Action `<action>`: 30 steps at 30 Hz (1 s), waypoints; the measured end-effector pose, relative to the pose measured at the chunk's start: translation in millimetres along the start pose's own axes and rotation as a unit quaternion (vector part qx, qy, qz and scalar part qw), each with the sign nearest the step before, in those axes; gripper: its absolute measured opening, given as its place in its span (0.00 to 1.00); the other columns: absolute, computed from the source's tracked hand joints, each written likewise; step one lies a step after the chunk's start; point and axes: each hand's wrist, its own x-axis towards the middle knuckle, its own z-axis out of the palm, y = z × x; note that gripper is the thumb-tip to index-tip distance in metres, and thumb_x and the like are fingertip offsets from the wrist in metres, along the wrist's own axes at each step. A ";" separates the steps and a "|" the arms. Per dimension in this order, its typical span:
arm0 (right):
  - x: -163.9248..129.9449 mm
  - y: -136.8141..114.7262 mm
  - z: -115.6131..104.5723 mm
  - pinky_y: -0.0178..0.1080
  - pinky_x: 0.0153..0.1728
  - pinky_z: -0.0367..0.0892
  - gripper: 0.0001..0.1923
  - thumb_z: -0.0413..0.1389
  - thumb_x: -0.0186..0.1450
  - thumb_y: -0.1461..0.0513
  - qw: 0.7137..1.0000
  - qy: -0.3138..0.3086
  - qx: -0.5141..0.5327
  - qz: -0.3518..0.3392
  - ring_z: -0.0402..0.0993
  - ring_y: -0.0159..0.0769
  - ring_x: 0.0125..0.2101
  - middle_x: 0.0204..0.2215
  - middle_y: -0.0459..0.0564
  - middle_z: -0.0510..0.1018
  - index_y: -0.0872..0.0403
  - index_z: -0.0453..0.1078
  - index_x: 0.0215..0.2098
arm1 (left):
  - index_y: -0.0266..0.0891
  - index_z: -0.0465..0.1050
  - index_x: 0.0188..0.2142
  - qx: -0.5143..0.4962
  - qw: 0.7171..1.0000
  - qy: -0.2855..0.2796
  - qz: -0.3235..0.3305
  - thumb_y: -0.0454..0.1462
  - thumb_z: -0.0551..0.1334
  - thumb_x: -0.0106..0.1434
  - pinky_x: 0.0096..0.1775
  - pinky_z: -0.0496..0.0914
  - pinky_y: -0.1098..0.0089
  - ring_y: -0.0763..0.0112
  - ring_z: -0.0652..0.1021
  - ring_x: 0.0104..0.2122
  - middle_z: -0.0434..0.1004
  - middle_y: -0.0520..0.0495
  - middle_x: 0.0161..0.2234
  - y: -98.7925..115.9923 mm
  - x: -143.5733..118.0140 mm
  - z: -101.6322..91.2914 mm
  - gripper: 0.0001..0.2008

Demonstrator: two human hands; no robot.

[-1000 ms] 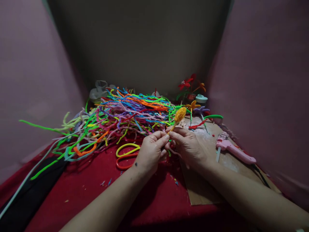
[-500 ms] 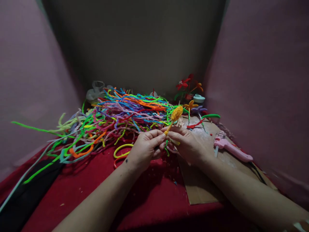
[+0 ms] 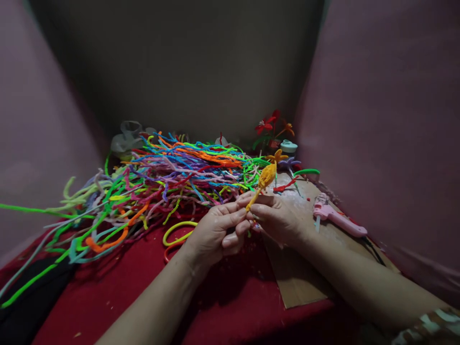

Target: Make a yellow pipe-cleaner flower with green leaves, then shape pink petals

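Note:
A yellow pipe-cleaner bud on a thin stem point(image 3: 267, 176) stands up between my two hands, tilted to the right. The lower end of the stem is pinched between the thumb and fingers of my left hand point(image 3: 217, 227). Close beside it, my right hand point(image 3: 278, 218) is closed around the same stem just below the bud, its fingertips partly hidden behind. Under my left wrist lies a pair of scissors with yellow and orange handle loops point(image 3: 178, 232); the blades are hidden.
A large heap of colourful pipe cleaners point(image 3: 187, 167) covers the back of the red cloth point(image 3: 132, 292). On the right, a pink glue gun point(image 3: 339, 218) lies on cardboard point(image 3: 302, 285). Behind it are pipe-cleaner flowers point(image 3: 264, 125) and a pale blue lidded container point(image 3: 288, 146).
The yellow bud has turned and looks narrower, more pointed at the top. My fingers have shifted on its stem. The whole view has swung slightly to the right.

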 end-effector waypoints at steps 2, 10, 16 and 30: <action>-0.2 0.2 1.1 0.36 0.35 0.64 0.09 0.58 0.58 0.62 1.000 0.014 -0.011 -0.009 0.70 0.33 0.34 0.31 0.47 0.75 0.51 0.75 0.37 | 0.42 0.69 0.47 0.017 1.000 0.009 0.006 0.37 0.59 0.60 0.12 0.47 0.83 0.89 0.51 0.09 0.61 0.59 0.18 -0.8 1.4 -0.6 0.15; -4.6 0.0 4.2 0.32 0.25 0.63 0.10 0.56 0.60 0.57 0.993 0.101 -0.060 0.015 0.66 0.27 0.24 0.31 0.46 0.73 0.50 0.73 0.38 | 0.35 0.69 0.32 0.268 0.939 0.161 0.144 0.40 0.59 0.59 0.18 0.62 0.78 0.80 0.67 0.15 0.69 0.54 0.21 -9.0 5.6 9.1 0.08; -4.9 1.8 6.1 0.28 0.20 0.59 0.12 0.58 0.58 0.54 0.985 0.148 -0.088 0.020 0.63 0.26 0.25 0.32 0.45 0.70 0.51 0.74 0.38 | 0.38 0.70 0.35 0.528 0.749 0.235 0.324 0.35 0.55 0.62 0.32 0.67 0.75 0.74 0.73 0.28 0.73 0.49 0.28 -23.4 9.0 2.5 0.06; -1.3 -11.6 7.1 0.35 0.38 0.61 0.08 0.55 0.60 0.60 0.988 0.035 -0.149 -0.028 0.67 0.31 0.34 0.34 0.47 0.74 0.54 0.75 0.34 | 0.37 0.68 0.27 0.323 0.892 0.245 0.200 0.37 0.57 0.59 0.14 0.57 0.79 0.82 0.63 0.11 0.63 0.58 0.16 -10.1 4.1 8.0 0.06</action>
